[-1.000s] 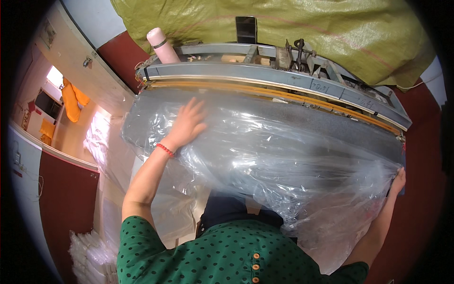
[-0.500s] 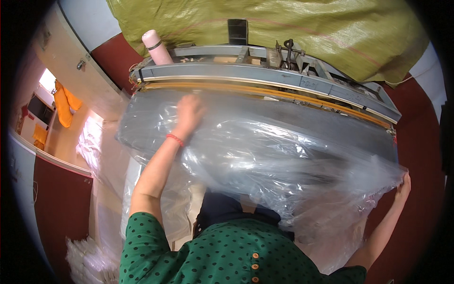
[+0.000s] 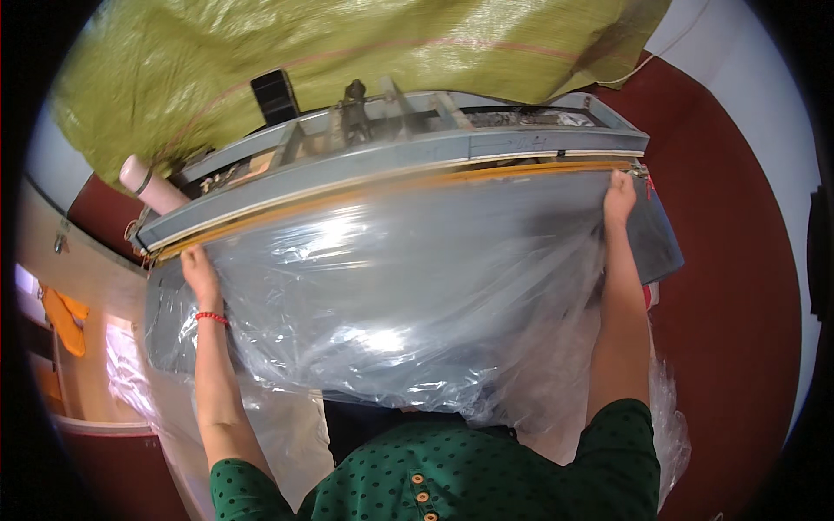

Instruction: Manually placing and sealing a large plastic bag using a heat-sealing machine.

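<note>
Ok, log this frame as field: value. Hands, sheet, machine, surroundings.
left hand: closed on clear plastic sheet, near its far left edge; red bead bracelet on wrist
right hand: closed on the sheet near its far right edge
sheet state: spread between the hands, wrinkled, over a grey surface
beyond sheet: orange strip along grey metal frame
frame left end: pink bottle
background: yellow-green tarp, dark rectangular object in front
</note>
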`<state>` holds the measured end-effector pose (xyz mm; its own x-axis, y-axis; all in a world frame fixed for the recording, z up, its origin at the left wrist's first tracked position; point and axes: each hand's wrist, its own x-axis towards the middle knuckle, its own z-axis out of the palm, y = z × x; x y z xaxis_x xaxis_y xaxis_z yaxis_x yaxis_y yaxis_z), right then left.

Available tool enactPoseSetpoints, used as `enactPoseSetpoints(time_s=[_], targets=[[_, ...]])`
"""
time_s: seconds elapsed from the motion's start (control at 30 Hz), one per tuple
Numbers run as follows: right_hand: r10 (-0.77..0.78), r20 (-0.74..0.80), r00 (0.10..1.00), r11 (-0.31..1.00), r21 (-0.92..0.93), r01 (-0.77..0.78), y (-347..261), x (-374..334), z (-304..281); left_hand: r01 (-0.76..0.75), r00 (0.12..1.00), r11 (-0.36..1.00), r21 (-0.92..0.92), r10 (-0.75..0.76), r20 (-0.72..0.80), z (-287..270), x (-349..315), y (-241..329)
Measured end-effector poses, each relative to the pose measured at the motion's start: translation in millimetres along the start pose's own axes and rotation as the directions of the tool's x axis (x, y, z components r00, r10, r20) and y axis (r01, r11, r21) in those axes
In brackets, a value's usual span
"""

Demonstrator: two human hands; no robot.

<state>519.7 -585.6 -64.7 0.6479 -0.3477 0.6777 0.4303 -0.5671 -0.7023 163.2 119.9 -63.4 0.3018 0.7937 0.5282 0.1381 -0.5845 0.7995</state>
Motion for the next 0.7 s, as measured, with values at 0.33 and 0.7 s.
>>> enactPoseSetpoints(time_s=[0.33,0.7], targets=[[0.231,-0.05,0.972,0.972,-0.034,-0.233,-9.2,11.5,30.0,0.094,0.996,0.985,-0.144,-0.091,0.023,15.0,16.8,-2.8],[0.506,-0.014,0.862,0.805,0.367,-0.467,-32.8,12.7,19.1,0.229,0.958,0.915,-0.333,-0.272,-0.089,1.4,10.2,3.7]])
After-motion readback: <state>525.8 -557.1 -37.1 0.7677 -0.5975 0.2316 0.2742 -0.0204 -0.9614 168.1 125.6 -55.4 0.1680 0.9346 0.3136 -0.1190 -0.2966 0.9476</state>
